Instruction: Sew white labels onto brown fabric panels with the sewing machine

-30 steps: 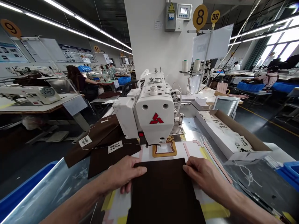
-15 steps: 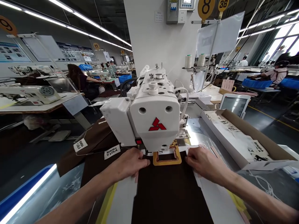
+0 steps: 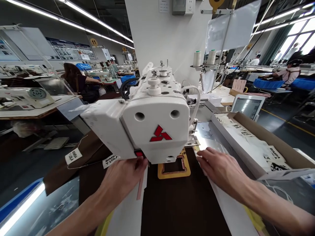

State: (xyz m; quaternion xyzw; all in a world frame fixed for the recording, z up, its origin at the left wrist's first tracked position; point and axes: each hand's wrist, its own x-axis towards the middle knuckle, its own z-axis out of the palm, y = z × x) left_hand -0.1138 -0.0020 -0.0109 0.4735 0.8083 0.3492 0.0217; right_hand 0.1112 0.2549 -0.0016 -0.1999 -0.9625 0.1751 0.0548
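A dark brown fabric panel [image 3: 182,203] lies under the head of a white sewing machine [image 3: 155,121]. Over its far part sits a yellow clamp frame [image 3: 173,173] with a rectangular opening. My left hand [image 3: 124,173] is closed at the panel's left edge, its fingertips close under the machine head and partly hidden. At the right edge, my right hand [image 3: 220,167] has its fingers and thumb together on the fabric. A white label [image 3: 110,161] on more brown fabric [image 3: 90,172] lies beside my left hand, partly covered by it.
An open cardboard box [image 3: 278,137] of printed labels stands at the right, with a tablet-like screen [image 3: 248,106] behind it. Another label [image 3: 73,156] hangs on the brown fabric at left. Thread cones [image 3: 197,59] stand behind the machine. Other people sit at machines farther off.
The brown panel has slid farther forward beneath the clamp frame, and both hands have moved with it. My right-hand fingers lie flatter. The camera view has come closer to the machine.
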